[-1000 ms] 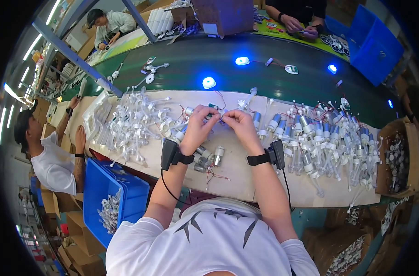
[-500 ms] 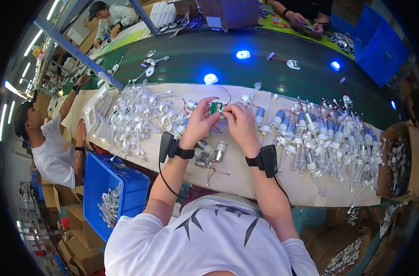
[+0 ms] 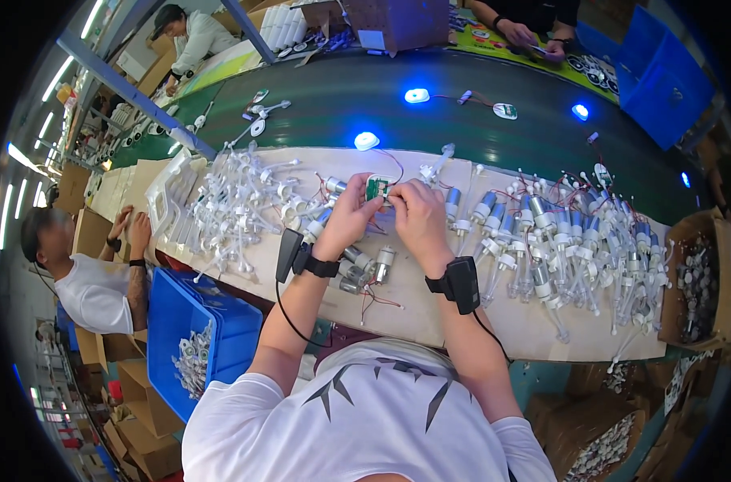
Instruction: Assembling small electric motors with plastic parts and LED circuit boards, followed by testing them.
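Note:
A small green circuit board in a white housing (image 3: 376, 186) is pinched between the thumb and fingers of my left hand (image 3: 348, 218). At the board's right edge, the fingertips of my right hand (image 3: 419, 218) are pressed together on something too small to make out. Just beyond, a lamp with a blue glow (image 3: 366, 141) lies at the belt's near edge, and a thin red wire (image 3: 398, 163) runs from it toward my fingers. Below my hands, several silver motors (image 3: 384, 263) with loose wires rest on the tabletop.
White plastic parts (image 3: 241, 193) are heaped left; motors with clear tubes (image 3: 542, 229) lie right. Across the green belt (image 3: 317, 104) are more lit lamps. A blue bin (image 3: 161, 321) stands at lower left, a cardboard box (image 3: 723, 281) far right. Co-workers sit left and across.
The lamps and boards on the belt have shifted slightly left. The co-worker at left has drawn an arm back from the belt. My hands stay at the board, nearly unmoved.

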Demonstrator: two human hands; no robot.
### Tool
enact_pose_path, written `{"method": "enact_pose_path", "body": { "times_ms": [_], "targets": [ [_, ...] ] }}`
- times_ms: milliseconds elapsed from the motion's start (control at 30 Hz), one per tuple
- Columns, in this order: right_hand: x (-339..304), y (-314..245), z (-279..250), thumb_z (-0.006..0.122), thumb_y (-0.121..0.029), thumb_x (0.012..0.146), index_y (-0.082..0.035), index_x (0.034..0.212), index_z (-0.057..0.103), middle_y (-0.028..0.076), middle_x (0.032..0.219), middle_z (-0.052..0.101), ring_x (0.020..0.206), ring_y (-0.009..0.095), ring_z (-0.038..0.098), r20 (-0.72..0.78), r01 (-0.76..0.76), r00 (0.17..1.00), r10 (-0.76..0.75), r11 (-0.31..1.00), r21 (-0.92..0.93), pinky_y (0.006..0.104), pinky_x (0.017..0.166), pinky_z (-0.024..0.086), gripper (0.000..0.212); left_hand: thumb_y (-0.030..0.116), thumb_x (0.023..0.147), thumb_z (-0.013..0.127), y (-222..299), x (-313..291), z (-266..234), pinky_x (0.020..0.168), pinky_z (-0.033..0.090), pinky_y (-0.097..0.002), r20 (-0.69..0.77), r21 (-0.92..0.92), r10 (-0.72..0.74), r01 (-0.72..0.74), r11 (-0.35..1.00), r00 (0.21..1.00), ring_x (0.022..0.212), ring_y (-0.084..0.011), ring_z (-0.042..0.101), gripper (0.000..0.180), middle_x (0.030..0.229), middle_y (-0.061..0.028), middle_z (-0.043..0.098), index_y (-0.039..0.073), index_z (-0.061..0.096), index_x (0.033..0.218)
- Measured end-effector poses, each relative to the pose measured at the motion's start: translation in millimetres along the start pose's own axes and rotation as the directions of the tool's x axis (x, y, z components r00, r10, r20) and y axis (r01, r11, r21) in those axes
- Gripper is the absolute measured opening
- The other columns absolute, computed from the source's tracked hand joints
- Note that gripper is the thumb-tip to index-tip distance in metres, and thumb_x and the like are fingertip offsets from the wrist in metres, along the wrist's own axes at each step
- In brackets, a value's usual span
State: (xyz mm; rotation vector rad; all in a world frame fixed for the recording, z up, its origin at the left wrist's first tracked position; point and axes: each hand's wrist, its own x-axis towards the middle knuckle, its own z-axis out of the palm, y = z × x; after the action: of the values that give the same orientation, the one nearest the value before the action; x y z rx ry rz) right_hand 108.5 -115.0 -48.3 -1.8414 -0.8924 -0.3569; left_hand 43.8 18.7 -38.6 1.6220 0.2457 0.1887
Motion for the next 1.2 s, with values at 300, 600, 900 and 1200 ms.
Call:
{"method": "enact_pose_path", "body": {
  "times_ms": [300, 600, 900, 1200],
  "targets": [
    [0.3, 4.0, 3.9, 0.057, -0.006, 0.077, -0.007, 0.079, 0.055, 0.005, 0.076, 0.055, 0.074, 0.025, 0.055, -0.016, -0.023, 1.0, 0.024, 1.0, 0.014, 0.0361, 0.067, 0.035, 0.004, 0.006, 0.087, 0.049, 6.6, 1.8, 2.2, 0.057, 0.043, -0.0223, 0.011, 0.171, -0.011, 0.009, 0.985, 1.0, 0.078, -0.0103, 0.054, 0.032, 0.09, -0.0052, 0.052, 0.003, 0.038, 0.117],
    [3.9, 1.4, -4.4, 0.057, -0.006, 0.077, -0.007, 0.079, 0.055, 0.006, 0.076, 0.056, 0.074, 0.027, 0.055, -0.028, -0.037, 0.999, 0.037, 0.999, -0.002, 0.0377, 0.067, 0.036, 0.003, 0.009, 0.086, 0.049, 12.2, 2.2, 4.8, 0.071, 0.045, -0.032, 0.027, 0.326, 0.017, -0.025, 0.945, 0.999, 0.079, -0.0193, 0.057, 0.034, 0.091, -0.0123, 0.055, 0.0, 0.038, 0.117],
    [-2.7, -1.2, -2.0, 0.056, -0.004, 0.075, -0.007, 0.078, 0.054, 0.006, 0.075, 0.054, 0.073, 0.027, 0.054, -0.052, -0.028, 0.998, 0.029, 0.999, 0.014, 0.0374, 0.066, 0.036, 0.005, 0.014, 0.09, 0.049, 22.0, -2.0, 10.8, 0.062, 0.047, -0.0306, 0.029, 0.414, 0.037, -0.046, 0.909, 0.999, 0.073, -0.0193, 0.062, 0.03, 0.078, -0.0141, 0.058, -0.003, 0.038, 0.112],
    [3.3, 6.1, -1.6, 0.057, -0.004, 0.073, -0.006, 0.077, 0.053, 0.007, 0.074, 0.054, 0.072, 0.028, 0.054, -0.145, -0.031, 0.989, 0.031, 1.0, 0.006, 0.0386, 0.064, 0.037, 0.006, 0.011, 0.09, 0.047, 18.3, 8.3, 25.3, 0.055, 0.046, -0.0308, 0.017, 0.462, 0.14, -0.132, 0.877, 0.99, 0.064, -0.0204, 0.061, 0.027, 0.072, -0.0141, 0.058, -0.006, 0.036, 0.109]
  ]
}}
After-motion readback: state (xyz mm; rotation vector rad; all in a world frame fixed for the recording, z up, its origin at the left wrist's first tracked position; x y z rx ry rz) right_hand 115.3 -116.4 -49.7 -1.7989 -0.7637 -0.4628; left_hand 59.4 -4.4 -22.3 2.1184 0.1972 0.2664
